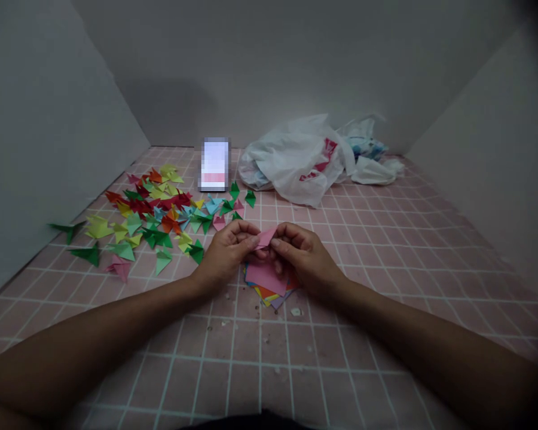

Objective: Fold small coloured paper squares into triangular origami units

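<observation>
A small folded piece of pink origami paper (266, 237) is pinched between both hands at the middle of the table. My left hand (229, 254) is closed on its left side, thumb on top. On the right side my right hand (308, 254) grips it with thumb and fingers. Just below the fingers lies a fanned stack of square coloured paper (265, 278), pink on top, with orange, yellow, blue and purple corners showing. The fingers hide part of the stack and of the folded piece. Many folded paper cranes (155, 236) in several colours spread to the left of my left hand.
A phone with a lit, blurred screen (214, 164) stands upright at the back. Right of it lie a crumpled white plastic bag (296, 158) and another bag with blue print (370, 149). Grey walls (269, 71) enclose the pink tiled-pattern surface (385, 251).
</observation>
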### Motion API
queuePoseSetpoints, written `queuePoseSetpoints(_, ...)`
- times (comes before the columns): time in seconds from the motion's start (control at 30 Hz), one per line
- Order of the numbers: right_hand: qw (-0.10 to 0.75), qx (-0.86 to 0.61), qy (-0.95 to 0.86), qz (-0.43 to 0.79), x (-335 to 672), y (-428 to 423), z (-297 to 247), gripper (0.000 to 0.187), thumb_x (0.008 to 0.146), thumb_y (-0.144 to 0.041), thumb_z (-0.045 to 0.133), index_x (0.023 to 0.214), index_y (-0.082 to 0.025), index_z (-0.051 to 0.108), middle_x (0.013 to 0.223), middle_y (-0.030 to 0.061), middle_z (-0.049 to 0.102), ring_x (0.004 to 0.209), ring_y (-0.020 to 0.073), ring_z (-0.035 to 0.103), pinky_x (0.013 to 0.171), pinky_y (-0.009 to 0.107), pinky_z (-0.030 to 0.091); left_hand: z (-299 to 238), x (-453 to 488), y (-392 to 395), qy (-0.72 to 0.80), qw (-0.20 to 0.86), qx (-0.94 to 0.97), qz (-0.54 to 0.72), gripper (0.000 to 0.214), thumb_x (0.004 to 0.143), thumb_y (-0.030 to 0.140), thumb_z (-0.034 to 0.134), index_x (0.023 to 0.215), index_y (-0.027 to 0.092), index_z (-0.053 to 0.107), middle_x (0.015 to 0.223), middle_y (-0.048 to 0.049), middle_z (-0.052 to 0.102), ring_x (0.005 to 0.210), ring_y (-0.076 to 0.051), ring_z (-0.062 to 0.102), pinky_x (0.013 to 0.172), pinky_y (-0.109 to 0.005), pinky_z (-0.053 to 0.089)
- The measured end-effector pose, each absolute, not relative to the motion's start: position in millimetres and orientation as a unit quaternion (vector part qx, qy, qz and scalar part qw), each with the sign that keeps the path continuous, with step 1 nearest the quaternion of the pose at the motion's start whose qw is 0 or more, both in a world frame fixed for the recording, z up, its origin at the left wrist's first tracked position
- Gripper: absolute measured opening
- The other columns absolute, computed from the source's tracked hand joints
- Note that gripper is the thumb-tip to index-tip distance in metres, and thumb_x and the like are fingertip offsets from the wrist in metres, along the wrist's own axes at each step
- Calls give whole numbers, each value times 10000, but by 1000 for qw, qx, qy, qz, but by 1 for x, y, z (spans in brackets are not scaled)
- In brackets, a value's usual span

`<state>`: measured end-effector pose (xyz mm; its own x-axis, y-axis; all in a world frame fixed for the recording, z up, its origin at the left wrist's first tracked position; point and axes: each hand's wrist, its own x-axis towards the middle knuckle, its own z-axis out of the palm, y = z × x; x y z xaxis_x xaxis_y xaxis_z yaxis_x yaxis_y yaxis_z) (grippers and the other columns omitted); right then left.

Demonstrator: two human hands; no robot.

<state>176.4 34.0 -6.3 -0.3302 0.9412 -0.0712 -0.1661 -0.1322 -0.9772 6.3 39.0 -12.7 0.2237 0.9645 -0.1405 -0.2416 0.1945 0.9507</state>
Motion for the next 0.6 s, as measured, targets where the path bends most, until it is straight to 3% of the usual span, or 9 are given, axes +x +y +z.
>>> queuePoseSetpoints(0.37,420,-381,-508,648,177,34,-3,161,821,-319,682,835,-204,570,629,-48,619,419,76,511,400,202,390,-11,7,38,400,724,360,432,282,725,252,785,888,164,572,611,30,667,533,-81,640,571,-181,533)
queuePoseSetpoints(0.6,424,-401,-512,631,176,32,-3,132,815,-304,662,812,-203,576,622,-47,604,433,82,518,408,207,392,-9,8,37,399,713,378,436,328,701,262,814,889,177,559,624,43,663,540,-96,654,566,-197,533)
